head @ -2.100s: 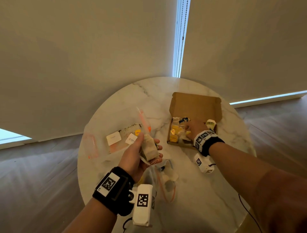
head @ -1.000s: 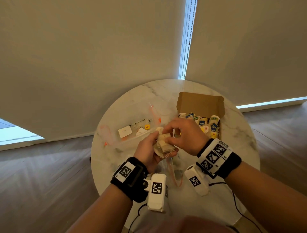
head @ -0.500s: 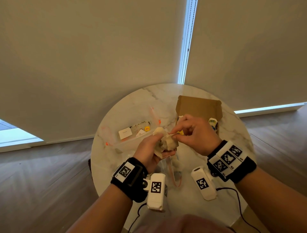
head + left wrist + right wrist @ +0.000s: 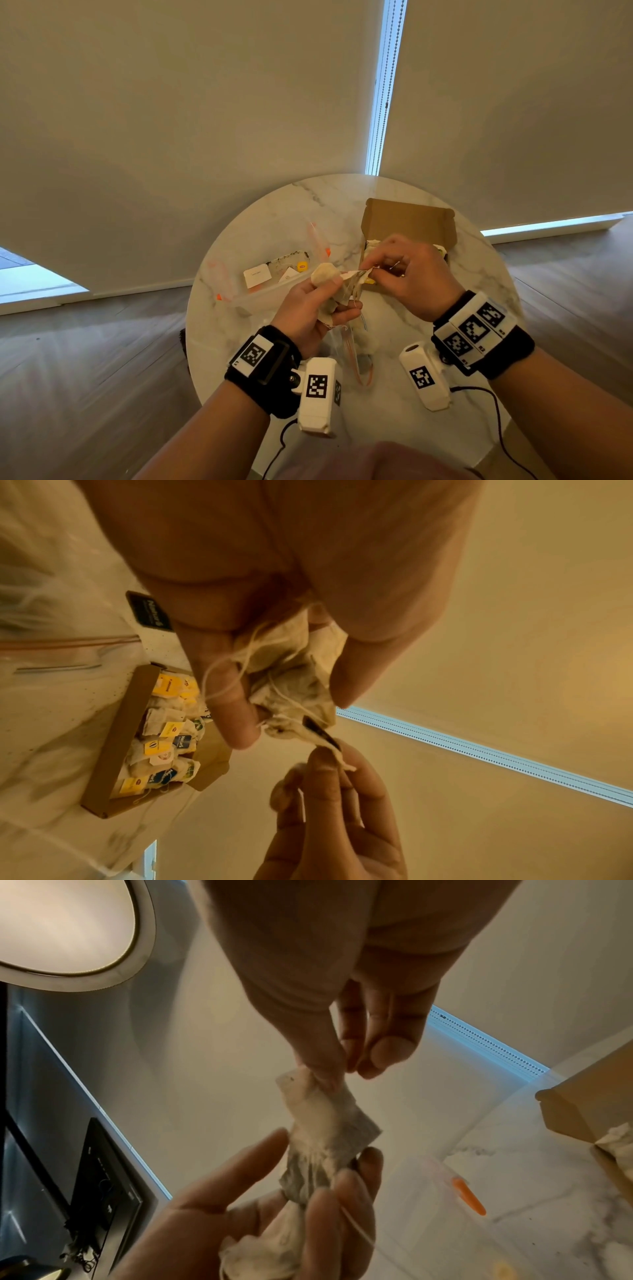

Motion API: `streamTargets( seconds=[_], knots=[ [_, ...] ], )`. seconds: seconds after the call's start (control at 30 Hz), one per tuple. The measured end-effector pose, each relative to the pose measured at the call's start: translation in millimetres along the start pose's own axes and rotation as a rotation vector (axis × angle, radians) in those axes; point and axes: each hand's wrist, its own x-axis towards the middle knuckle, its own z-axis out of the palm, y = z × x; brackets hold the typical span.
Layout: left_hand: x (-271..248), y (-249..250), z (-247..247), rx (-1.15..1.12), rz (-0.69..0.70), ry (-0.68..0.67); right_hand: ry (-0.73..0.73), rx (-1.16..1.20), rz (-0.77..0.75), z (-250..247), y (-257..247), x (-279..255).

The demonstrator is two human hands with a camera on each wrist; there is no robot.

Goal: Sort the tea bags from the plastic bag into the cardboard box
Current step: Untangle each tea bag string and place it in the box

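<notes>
Above a round marble table (image 4: 404, 346), the left hand (image 4: 308, 315) grips a clump of tea bags (image 4: 329, 274); the right hand (image 4: 407, 277) pinches one bag's end, now stretched further out than half a second ago. The open box (image 4: 116, 739) holds tea bags tagged "Nature's". A clear plastic bag (image 4: 270, 284) lies left.

Dim, warm-toned interior throughout. Cool daylight entering only through the narrow gap between blinds (image 4: 382, 85) at 12 o'clock and floor-level slits at 9 and 3 o'clock. Strong wide-angle bending toward frame edges. Soft reflections on the floor (image 4: 85, 377). Wrist views grainy, yellow-cast; nearest skin out of focus, palms in shadow. Ceiling lamp (image 4: 65, 926) at 10 o'clock evenly bright.
</notes>
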Motion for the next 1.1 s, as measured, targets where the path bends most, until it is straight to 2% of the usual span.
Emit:
streamTargets(
  seconds=[0.4,0.93,1.1],
  knots=[
    [2,4,-1,0.010,0.037,0.047,-0.029,0.253,0.119,-7,0,-1],
    [-3,9,6,0.034,0.079,0.072,-0.098,0.022,0.126,0,24,-2],
    [-4,10,6,0.024,0.086,0.051,-0.081,0.030,0.178,2,33,-2]
  ],
)
